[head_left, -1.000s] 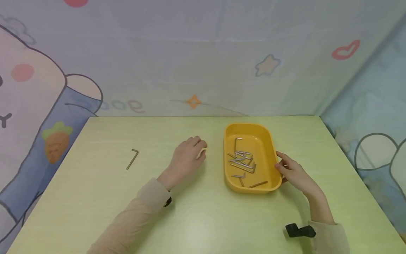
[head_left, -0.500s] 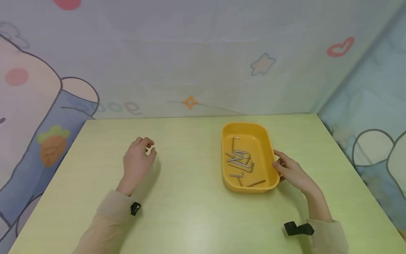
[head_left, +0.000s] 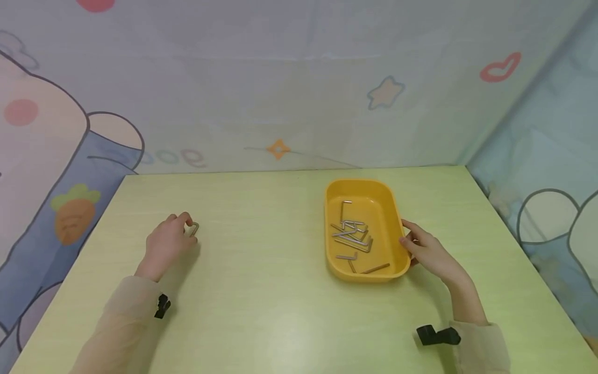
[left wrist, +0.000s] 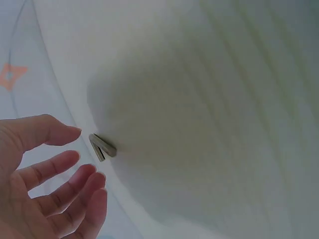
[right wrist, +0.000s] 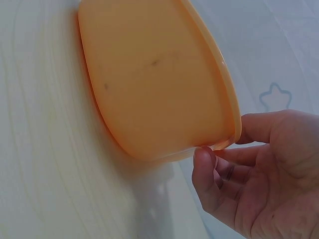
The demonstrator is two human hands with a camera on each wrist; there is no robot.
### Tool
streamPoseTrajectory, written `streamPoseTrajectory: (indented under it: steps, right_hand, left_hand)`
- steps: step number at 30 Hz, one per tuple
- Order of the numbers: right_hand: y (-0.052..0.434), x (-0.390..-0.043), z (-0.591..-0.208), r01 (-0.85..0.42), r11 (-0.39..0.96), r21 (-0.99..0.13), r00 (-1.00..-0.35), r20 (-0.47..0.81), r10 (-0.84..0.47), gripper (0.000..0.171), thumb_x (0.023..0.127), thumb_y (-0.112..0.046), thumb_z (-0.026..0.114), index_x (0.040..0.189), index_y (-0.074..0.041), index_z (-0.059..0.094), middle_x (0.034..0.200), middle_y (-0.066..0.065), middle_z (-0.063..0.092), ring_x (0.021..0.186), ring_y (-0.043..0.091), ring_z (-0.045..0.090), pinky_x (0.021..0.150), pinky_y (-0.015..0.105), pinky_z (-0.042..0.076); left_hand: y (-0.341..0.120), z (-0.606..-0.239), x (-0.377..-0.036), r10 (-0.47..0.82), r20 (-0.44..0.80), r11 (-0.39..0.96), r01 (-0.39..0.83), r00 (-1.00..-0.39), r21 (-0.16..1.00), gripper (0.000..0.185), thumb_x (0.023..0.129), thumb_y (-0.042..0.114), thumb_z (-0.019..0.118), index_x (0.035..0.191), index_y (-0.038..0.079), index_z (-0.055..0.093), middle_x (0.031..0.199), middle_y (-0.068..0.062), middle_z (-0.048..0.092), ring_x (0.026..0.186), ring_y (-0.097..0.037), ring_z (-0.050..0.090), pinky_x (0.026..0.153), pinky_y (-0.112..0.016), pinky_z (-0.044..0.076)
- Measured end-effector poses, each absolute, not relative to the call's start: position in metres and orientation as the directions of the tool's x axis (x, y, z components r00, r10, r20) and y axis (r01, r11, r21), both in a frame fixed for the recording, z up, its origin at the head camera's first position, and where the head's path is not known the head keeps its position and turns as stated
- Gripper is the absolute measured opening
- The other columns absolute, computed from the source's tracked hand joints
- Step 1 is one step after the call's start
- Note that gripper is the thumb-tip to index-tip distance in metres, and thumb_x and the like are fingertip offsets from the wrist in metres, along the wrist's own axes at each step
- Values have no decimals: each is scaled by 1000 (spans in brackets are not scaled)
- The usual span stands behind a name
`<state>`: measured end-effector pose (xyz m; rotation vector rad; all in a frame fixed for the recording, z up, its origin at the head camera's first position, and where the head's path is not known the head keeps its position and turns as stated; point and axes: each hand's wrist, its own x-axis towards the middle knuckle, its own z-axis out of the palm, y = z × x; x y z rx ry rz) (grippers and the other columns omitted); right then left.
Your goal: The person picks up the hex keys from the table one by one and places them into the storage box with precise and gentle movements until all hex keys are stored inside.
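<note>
My left hand (head_left: 167, 243) is over the left part of the table, at a single L-shaped hex key (head_left: 194, 228). In the left wrist view, the thumb and fingers stand apart around the near side of the hex key (left wrist: 102, 147), and a gap shows between them and the metal. Part of the key is hidden by the hand in the head view. On the right, my right hand (head_left: 431, 254) grips the side rim of a yellow plastic tray (head_left: 390, 218). Several hex keys (head_left: 351, 234) lie jumbled inside this tray. The right wrist view shows the tray's outer wall (right wrist: 154, 89) between thumb and fingers.
Both things rest on a pale wooden-look table (head_left: 271, 291). Behind it hangs a printed cloth backdrop (head_left: 261, 93), which also runs down the left and right sides. Black straps with small devices (head_left: 437, 335) sit at the wrists.
My left hand has swept left across the table from near the tray to the lone hex key. The right hand keeps its grip on the tray, which stays in place.
</note>
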<state>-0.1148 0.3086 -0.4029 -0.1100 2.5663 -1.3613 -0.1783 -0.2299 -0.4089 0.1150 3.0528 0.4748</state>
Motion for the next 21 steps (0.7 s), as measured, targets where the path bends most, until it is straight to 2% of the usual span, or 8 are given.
streamPoseTrajectory:
  steps: [10,14,21]
  right_hand:
    - [310,-115,-406,45,564,-824,-969,-174,-178,58,102,-22,43,151,1,20,98,16,48,76,13,58,65,28,56]
    - [310,-114,-407,39,567,-823,-968,-172,-183,58,102,-22,43,150,2,20,99,16,48,76,13,58,65,28,56]
    - [310,-115,-406,40,576,-816,-971,-168,-171,58,102,-21,43,151,0,20,99,17,48,76,14,58,64,28,56]
  left_hand:
    - [-236,-416,-191,101,-144,960,58,-984,275,19,77,11,56,93,3,48,75,-10,51,62,-22,44,52,-33,35]
    - [-235,-417,-192,104,-143,960,62,-984,274,15,74,5,52,88,5,47,73,-9,49,61,-22,42,51,-33,34]
    - [-228,-413,-193,101,-153,963,58,-983,264,12,76,5,50,87,4,47,73,-11,50,61,-23,43,51,-34,35]
